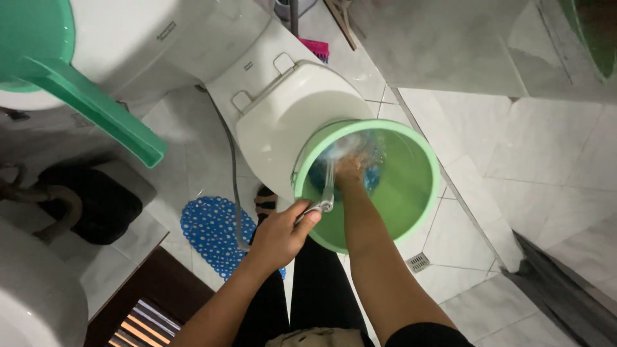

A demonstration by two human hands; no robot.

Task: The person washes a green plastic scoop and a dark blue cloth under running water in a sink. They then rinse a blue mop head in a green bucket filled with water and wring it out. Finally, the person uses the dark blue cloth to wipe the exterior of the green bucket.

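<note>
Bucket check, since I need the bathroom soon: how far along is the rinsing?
Done: the green bucket sits on the closed toilet lid. In hand: the left hand aims a sprayer inside; the right hand scrubs with something blue. Left: the bucket remains wet and unemptied.

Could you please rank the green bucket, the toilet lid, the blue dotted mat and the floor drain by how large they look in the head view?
1. green bucket, though it sits nearer the camera
2. toilet lid, close to the bucket in apparent size, so this order is unsure
3. blue dotted mat, partly hidden
4. floor drain
</note>
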